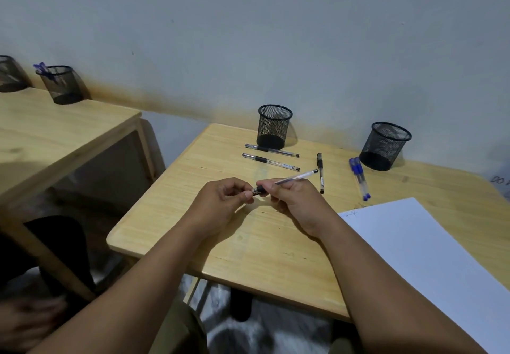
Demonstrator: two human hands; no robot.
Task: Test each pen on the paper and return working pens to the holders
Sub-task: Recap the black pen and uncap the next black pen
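Note:
My right hand [296, 202] grips a clear black-ink pen [295, 177] by its barrel, its far end pointing up and right. My left hand [220, 202] pinches the pen's black end, probably its cap [256, 190]. Both hands hover over the middle of the wooden table [220, 243]. Two black pens [271, 151] [270, 162] lie in front of the left mesh holder [273, 126], which looks empty. A third black pen [320, 173] lies nearly upright in the picture. Two blue pens [358, 178] lie beside the right mesh holder [385, 145]. White paper [430, 257] with small scribbles lies at the right.
A second wooden table [41, 138] stands to the left with two more mesh holders [63, 84] [9, 73], one holding blue pens. A gap of floor separates the tables. A grey wall runs behind both tables.

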